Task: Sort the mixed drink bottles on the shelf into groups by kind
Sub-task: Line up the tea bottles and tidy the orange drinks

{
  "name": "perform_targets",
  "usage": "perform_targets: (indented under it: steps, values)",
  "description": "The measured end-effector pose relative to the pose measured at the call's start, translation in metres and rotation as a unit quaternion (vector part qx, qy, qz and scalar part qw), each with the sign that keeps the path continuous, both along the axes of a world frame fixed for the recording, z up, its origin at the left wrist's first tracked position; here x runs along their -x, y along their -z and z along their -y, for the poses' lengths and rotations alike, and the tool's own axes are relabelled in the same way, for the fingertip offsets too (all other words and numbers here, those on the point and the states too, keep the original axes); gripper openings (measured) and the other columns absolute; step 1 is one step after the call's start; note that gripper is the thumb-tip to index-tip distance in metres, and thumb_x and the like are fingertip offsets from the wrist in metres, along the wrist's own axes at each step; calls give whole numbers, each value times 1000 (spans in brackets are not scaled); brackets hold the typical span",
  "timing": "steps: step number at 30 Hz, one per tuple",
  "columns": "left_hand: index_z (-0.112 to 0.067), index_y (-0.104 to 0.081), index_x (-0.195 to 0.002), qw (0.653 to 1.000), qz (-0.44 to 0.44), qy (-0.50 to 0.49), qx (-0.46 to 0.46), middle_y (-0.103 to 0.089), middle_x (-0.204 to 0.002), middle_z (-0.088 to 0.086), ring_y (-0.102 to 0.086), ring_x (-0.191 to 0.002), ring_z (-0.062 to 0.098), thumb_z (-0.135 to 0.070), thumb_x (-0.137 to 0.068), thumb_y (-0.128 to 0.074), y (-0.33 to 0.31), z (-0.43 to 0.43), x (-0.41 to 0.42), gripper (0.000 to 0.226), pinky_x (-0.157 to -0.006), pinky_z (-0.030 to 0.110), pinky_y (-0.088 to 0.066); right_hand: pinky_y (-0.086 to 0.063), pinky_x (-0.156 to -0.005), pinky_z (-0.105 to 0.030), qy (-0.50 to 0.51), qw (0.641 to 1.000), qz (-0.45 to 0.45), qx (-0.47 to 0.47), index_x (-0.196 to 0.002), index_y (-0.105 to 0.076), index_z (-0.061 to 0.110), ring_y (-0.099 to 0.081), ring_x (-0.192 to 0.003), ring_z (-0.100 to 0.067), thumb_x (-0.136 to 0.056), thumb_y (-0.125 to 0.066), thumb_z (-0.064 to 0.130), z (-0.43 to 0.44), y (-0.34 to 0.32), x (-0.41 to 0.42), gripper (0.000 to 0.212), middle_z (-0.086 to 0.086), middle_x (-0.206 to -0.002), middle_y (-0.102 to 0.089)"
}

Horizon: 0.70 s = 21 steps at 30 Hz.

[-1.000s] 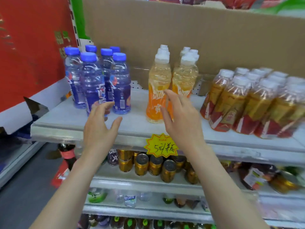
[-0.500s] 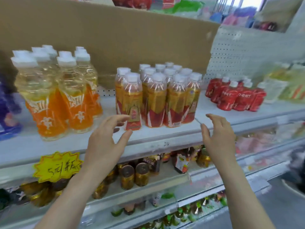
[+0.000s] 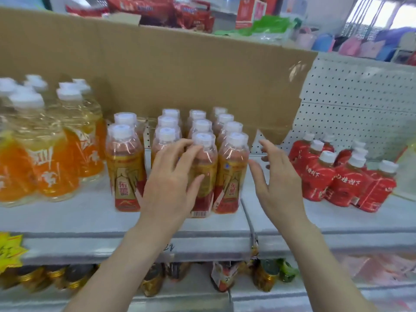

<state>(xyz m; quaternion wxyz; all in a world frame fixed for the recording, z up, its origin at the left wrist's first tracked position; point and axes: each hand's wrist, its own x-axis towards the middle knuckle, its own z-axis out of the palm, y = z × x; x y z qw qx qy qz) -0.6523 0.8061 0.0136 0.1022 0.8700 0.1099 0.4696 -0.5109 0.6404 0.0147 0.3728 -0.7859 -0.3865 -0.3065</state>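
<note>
The left hand (image 3: 171, 185) is spread and grips nothing; its fingers appear to touch the front clear plastic white-capped bottles with gold-and-red labels (image 3: 125, 167), which hold amber liquid. The right hand (image 3: 278, 179) is open and empty, just beside them. This group stands mid white shelf (image 3: 67, 219), between orange-labelled bottles of yellow drink (image 3: 51, 158) and red-wrapped bottles (image 3: 315, 176).

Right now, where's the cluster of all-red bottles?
Head view: the red bottles stand on the right of the shelf, just past the right hand, with the gold-and-red bottles further left and the pegboard behind.
</note>
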Motion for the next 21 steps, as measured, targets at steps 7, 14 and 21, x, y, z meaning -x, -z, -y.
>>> perform_targets:
  steps: [7,14,21]
  values:
    - [-9,-45,-146,998,-27,-36,-44,-50,-140,11,-48,-127,28,-18,-82,-77,-1,-1,-4,72,-109,39,-42,-44,-83,-33,-65,998,-1,8,-144,-44,17,-55,-103,-18,-101,-55,34,-34,-5,-3,47,-4,-124,-56]
    - [-8,-45,-145,989,-74,-59,-111,-48,-150,10,-49,-133,29,-28,-72,-83,-12,-9,-11,85,-107,39,-38,-36,-83,-26,-52,997,-55,12,-145,-43,21,-57,-110,-17,-99,-59,33,-45,-8,-5,50,-3,-135,-55]
    - [-7,-49,-139,989,-60,-74,-112,-56,-142,10,-60,-122,30,-30,-63,-90,-13,-4,-18,90,-98,36,-28,-31,-77,-17,-50,997,-44,29,-147,-41,20,-48,-98,-4,-100,-60,36,-39,-7,-10,53,-2,-133,-53]
